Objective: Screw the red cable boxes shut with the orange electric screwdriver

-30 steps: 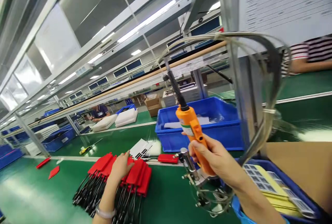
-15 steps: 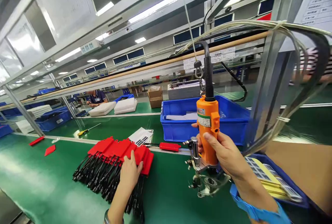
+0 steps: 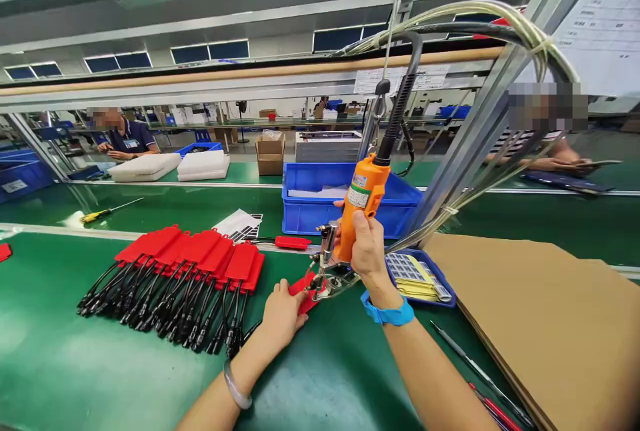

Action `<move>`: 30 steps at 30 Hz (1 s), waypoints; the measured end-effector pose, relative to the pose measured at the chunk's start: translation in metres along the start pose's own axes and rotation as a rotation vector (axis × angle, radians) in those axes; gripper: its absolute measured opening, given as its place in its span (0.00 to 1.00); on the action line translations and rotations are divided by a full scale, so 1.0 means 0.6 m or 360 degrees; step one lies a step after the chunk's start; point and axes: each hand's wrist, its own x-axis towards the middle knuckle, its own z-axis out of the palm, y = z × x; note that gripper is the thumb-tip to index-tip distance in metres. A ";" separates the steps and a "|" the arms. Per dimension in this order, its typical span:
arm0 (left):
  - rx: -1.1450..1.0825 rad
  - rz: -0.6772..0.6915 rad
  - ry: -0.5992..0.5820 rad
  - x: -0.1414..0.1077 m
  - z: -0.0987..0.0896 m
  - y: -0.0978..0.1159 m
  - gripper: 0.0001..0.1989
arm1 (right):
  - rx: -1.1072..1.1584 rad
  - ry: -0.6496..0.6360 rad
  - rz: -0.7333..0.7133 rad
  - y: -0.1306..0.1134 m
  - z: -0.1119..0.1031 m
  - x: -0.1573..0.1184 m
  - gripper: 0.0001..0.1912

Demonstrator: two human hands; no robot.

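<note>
Left hand (image 3: 281,311) has left the tag pile (image 3: 175,271) and now pins one red tag (image 3: 303,288) on the tabletop (image 3: 75,364) under the orange driver (image 3: 361,208), gripped by the right hand (image 3: 367,248). Fingertips close: slippage risks injury.

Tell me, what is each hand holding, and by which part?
The right hand has its grip around the orange body of the hanging electric screwdriver. The left hand holds a red tag by its near end.

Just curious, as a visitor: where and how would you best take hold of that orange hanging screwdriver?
Wrap the orange screwdriver around its straight barrel from the right side, as the right hand does; cable above and metal tip below leave only that middle free.
</note>
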 end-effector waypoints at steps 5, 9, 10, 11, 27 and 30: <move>-0.0081 0.0023 0.0002 -0.002 0.003 -0.010 0.26 | -0.0005 0.0030 -0.0028 0.020 -0.002 -0.007 0.22; -0.0101 0.0021 0.0025 -0.001 0.009 -0.009 0.27 | -0.0004 0.0048 -0.0090 0.031 -0.003 -0.003 0.20; -0.0099 0.0019 0.0027 -0.001 0.010 -0.009 0.27 | -0.0004 0.0048 -0.0109 0.033 -0.002 -0.002 0.20; -0.0097 0.0019 0.0026 -0.001 0.011 -0.008 0.27 | -0.0006 0.0048 -0.0126 0.034 -0.001 -0.001 0.20; -0.0080 -0.0006 -0.0053 -0.003 -0.007 -0.001 0.23 | -0.0144 0.0108 -0.0135 0.049 0.001 -0.011 0.20; -0.0064 -0.0005 -0.0057 -0.001 -0.006 -0.001 0.23 | -0.0094 0.0078 -0.0094 0.057 0.003 -0.022 0.20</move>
